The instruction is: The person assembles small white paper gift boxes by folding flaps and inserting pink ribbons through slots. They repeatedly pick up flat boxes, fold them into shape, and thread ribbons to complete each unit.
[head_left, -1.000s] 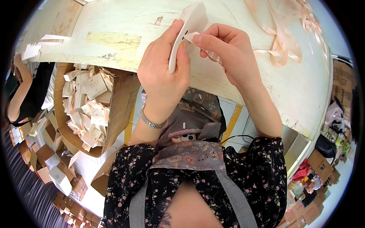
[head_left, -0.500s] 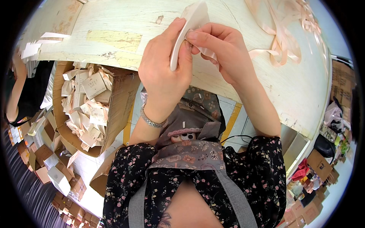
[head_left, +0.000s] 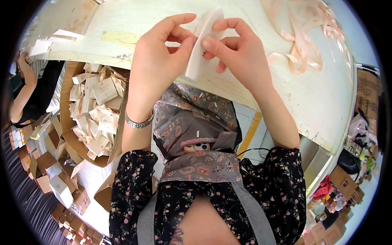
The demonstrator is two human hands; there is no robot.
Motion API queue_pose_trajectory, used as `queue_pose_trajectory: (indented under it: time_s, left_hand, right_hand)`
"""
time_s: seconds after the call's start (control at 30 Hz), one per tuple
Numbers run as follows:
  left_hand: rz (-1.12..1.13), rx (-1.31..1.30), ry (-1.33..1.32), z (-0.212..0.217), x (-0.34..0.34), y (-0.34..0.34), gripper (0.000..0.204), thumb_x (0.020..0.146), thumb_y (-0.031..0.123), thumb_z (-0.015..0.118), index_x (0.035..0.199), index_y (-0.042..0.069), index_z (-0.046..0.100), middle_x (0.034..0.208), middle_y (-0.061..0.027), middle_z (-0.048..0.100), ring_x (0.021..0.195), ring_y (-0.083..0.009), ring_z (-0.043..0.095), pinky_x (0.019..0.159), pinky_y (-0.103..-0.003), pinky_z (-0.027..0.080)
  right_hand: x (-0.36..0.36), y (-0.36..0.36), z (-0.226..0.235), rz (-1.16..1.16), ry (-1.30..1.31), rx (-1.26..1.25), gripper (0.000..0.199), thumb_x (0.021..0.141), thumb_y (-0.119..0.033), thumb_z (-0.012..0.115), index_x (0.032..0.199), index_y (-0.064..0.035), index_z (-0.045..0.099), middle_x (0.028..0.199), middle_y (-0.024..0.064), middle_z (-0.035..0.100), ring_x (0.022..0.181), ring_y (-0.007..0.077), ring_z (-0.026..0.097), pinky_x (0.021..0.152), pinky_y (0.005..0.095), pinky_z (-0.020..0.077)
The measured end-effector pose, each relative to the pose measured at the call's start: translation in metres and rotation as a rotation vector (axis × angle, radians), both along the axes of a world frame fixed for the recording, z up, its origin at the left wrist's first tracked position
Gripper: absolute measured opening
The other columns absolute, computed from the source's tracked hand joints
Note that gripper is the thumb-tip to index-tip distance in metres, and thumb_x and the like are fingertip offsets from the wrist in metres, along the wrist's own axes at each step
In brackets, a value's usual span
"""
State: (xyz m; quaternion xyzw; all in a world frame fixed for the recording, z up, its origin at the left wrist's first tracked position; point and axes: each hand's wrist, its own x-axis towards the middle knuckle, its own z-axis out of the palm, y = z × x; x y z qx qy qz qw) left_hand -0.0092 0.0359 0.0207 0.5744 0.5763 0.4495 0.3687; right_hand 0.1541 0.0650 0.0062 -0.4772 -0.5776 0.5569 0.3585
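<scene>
Above the table, a thin white paper gift box [head_left: 196, 61] stands tilted on edge between my hands, its top slightly blurred. My left hand [head_left: 159, 53] pinches its left side with the thumb and a bent finger, while the index finger reaches out over it. On the other side, my right hand [head_left: 239, 51] has its thumb and fingertips pressed to the box's face. Whatever else may lie under those fingertips is too small to make out. Pale pink ribbons [head_left: 302, 49] lie loose on the table to the right.
A large cardboard carton [head_left: 67, 139] full of small white ribboned boxes [head_left: 104, 90] stands left of the white table [head_left: 163, 20]. Further left are another person's arm [head_left: 25, 87] and open cartons [head_left: 51, 165]. Cartons and bags crowd the floor at right.
My left hand has shifted left and loosened from a full grasp around the box to a pinch at its side. The ribbon strip hanging by my right hand no longer shows.
</scene>
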Motion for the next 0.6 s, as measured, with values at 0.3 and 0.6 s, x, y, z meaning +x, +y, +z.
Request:
queue_pose_trajectory:
  time_s: [0.3, 0.6]
  left_hand:
    - [-0.238, 0.02, 0.3, 0.028, -0.081, 0.013, 0.01, 0.081, 0.007, 0.056, 0.082, 0.002, 0.064, 0.078, -0.0032, 0.063, 0.068, -0.014, 0.06, 0.061, -0.03, 0.048]
    - [-0.407, 0.378, -0.264, 0.074, -0.084, 0.023, 0.032, 0.092, 0.007, 0.047, 0.118, -0.009, 0.056, 0.114, -0.0169, 0.062, 0.097, -0.0236, 0.062, 0.092, -0.038, 0.047]
  right_hand:
    - [-0.004, 0.0, 0.001, 0.09, -0.315, 0.52, 0.044, 0.078, -0.033, 0.076, 0.118, -0.0182, 0.065, 0.048, -0.0039, 0.034, 0.046, 0.0051, 0.032, 0.046, 0.023, 0.0278]
    - [-0.008, -0.005, 0.047, 0.108, -0.637, 0.68, 0.043, 0.084, -0.045, 0.062, 0.107, -0.0094, 0.067, 0.06, 0.0053, 0.062, 0.056, 0.0206, 0.06, 0.053, 0.0293, 0.0467]
